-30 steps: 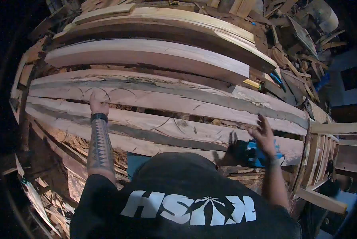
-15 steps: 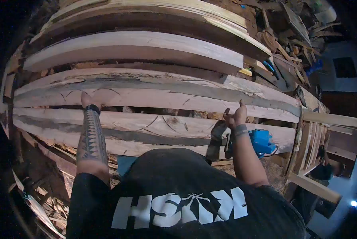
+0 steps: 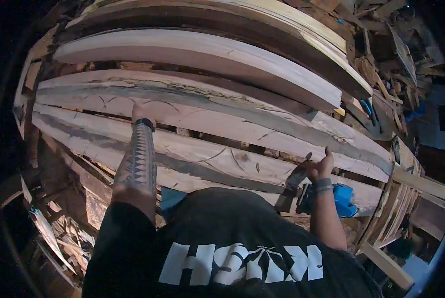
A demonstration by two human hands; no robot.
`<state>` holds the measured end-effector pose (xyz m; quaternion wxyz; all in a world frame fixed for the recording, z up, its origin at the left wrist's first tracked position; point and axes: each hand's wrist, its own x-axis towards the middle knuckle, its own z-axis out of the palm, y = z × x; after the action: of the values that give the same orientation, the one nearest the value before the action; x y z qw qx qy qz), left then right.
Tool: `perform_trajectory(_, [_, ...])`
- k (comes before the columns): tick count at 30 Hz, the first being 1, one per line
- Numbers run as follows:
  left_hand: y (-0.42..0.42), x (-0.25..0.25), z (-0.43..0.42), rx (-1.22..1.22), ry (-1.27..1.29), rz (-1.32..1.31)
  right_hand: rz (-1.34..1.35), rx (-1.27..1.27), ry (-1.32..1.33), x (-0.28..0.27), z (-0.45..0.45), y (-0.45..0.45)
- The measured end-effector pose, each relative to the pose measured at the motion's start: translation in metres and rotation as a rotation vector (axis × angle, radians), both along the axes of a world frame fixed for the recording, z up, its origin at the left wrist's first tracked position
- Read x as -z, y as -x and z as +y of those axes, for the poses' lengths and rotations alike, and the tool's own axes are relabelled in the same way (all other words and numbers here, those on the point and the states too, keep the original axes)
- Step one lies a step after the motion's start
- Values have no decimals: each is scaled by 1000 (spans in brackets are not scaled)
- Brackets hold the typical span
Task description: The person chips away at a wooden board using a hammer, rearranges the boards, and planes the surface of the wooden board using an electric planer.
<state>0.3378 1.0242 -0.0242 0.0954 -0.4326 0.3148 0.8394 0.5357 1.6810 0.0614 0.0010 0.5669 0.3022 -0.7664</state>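
Observation:
My left hand rests on the long pinkish board with the grey band, near its curved dark marks; the fingertips are hard to make out. Over the right part of the boards, my right hand is raised with thumb and fingers apart and nothing in it. Beneath and beside my right wrist, a blue power tool sits on the nearer board, partly hidden by the forearm. A dark gap runs between the two boards.
A thick pale beam and stacked planks lie beyond the boards. Wooden slats stand at the right end. A blue-and-black tool lies at the upper right, among wood scraps. Part of another person shows at the lower right.
The view has shifted. My left hand has slid a little rightward along the board. My right hand has moved off the blue tool's top toward its left side, fingers still spread.

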Motion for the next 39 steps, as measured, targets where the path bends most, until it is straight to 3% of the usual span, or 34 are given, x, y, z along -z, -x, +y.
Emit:
perform_trajectory(10, [-3, -10, 19, -44, 184, -6, 68, 11, -45, 21, 15, -14])
perform_trajectory(12, [-4, -13, 25, -22, 382, -3, 102, 10, 34, 54, 44, -21])
perform_trajectory(15, [-4, -13, 30, 100, 778, -6, -34, 155, 18, 36, 34, -10])
perform_trajectory(19, [-4, -1, 20, 316, 1126, 10, 63, 92, 164, 37, 35, -21])
perform_trajectory(20, [-3, 1, 18, 327, 1104, 16, 130, 2, 54, 28, 29, -22])
perform_trajectory(21, [0, -12, 23, 209, 812, -20, 188, -91, -56, 19, 17, -14])
perform_trajectory(22, [0, -21, 21, 93, 524, -74, -12, 140, -11, 35, 26, -6])
perform_trajectory(24, [2, -21, 17, -147, -36, -204, 158, 195, 20, 41, 25, 7])
perform_trajectory(27, [0, 0, -4, -42, 17, -75, 281, 109, -153, 97, 48, -2])
perform_trajectory(29, [2, 8, -13, -1, 19, -43, 276, 95, -195, 92, 51, 0])
perform_trajectory(31, [5, 11, -8, -23, 15, -67, 249, 192, -147, 38, 11, 17])
perform_trajectory(34, [11, -2, 1, -111, 81, -150, 185, 230, -232, 58, 12, 20])
perform_trajectory(35, [10, -7, 7, -111, 148, -152, 246, 244, -252, 100, 35, 9])
perform_trajectory(39, [2, 9, -12, 3, 68, -90, 411, 246, -181, 105, 23, 11])
